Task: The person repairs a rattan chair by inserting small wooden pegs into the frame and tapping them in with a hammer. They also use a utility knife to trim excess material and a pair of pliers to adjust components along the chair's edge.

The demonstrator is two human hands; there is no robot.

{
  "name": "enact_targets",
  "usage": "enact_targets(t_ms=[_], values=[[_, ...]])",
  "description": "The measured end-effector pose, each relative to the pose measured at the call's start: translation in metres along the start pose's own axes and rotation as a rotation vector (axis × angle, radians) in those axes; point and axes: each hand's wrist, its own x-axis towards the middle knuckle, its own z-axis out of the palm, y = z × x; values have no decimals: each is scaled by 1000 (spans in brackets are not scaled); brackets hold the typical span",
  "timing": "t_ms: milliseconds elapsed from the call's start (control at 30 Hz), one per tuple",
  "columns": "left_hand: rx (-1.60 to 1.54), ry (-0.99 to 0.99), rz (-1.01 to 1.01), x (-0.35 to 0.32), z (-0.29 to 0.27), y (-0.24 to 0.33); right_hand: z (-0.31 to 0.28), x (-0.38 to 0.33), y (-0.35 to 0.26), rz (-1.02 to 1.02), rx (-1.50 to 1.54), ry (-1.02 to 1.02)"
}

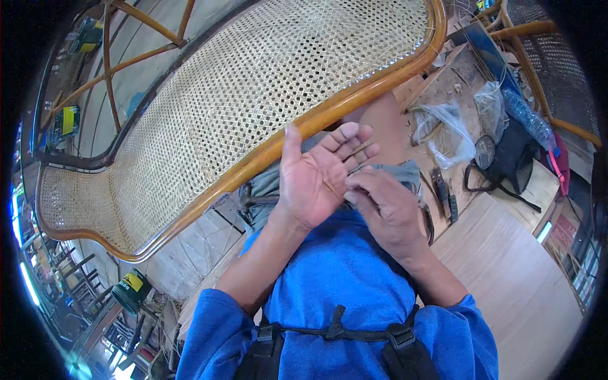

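1. Head view: my left hand (316, 174) is held up with the palm facing me, fingers spread wide and loosely curled at the tips, gripping nothing.
2. My right hand (386, 206) sits just beside it, fingers pinched narrow against the left palm. A thin cane strip (360, 151) runs across my left fingers toward that pinch. I cannot tell whether the right fingers actually clamp it, since they cover its lower end.
3. Just beyond my hands is the woven cane chair (253, 82), tilted, its golden wooden rim (354, 101) passing right behind my left thumb.
4. A hammer (253, 199) lies partly hidden under my left wrist; only its head and a bit of handle show.
5. To my right, on the wooden floor (506, 272), sit crumpled clear plastic bags (449, 130), a dark bag (513, 158) and some small tools (443, 190), too blurred to name.
6. The picture's edges are dark and bent.
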Motion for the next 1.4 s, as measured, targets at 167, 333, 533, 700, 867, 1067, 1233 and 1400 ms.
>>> enact_targets(t_ms=[167, 333, 533, 700, 867, 1067, 1233, 1400], values=[[291, 190, 86, 7, 11, -9, 15, 0, 3, 66, -6, -31], [562, 270, 51, 5, 13, -16, -2, 0, 16, 544, 629, -7], [813, 137, -65, -13, 20, -14, -28, 2, 31, 761, 1161, 10], [706, 32, -94, -12, 9, -10, -28, 3, 35, 827, 1216, -81], [722, 218, -4, -6, 4, -12, -30, 7, 31, 789, 914, 77], [725, 310, -15, -5, 3, -9, -31, -4, 49, 445, 251, 148], [793, 337, 111, -8, -1, 2, -85, -36, 101, 637, -2, 422], [872, 301, 30, 10, -1, -7, -96, -130, 186, 718, -475, 227]])
